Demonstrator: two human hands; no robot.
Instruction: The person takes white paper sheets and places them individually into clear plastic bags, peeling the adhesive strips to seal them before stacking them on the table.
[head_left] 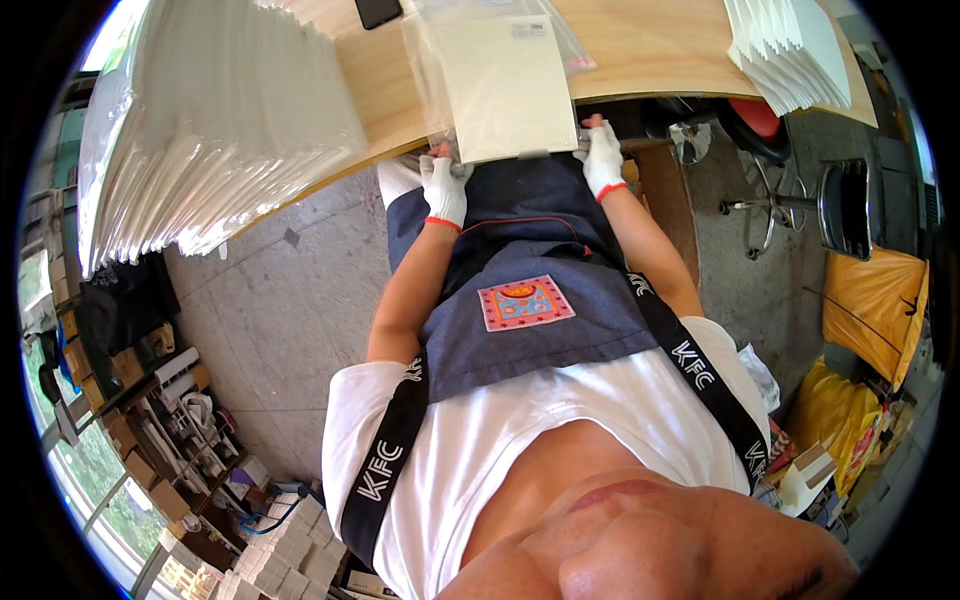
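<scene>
A flat cream board or pad of sheets (512, 90) with a small label lies at the table's front edge, its near end jutting past it. Clear plastic bag film (428, 75) shows around it. My left hand (445, 187), in a white glove with a red cuff and bare fingertips, is closed at the near left corner, pinching the film. At the near right corner, my right hand (602, 160), gloved alike, has its fingers curled at the film's edge. Part of both hands' fingers is hidden by the plastic and the gloves.
A tall pile of plastic-wrapped white packs (230, 110) fills the table's left side. White sheets (790, 55) are stacked at the right end, and a dark phone (378, 12) lies at the far edge. A wheeled chair (845, 210) and yellow sacks (865, 310) stand on the right.
</scene>
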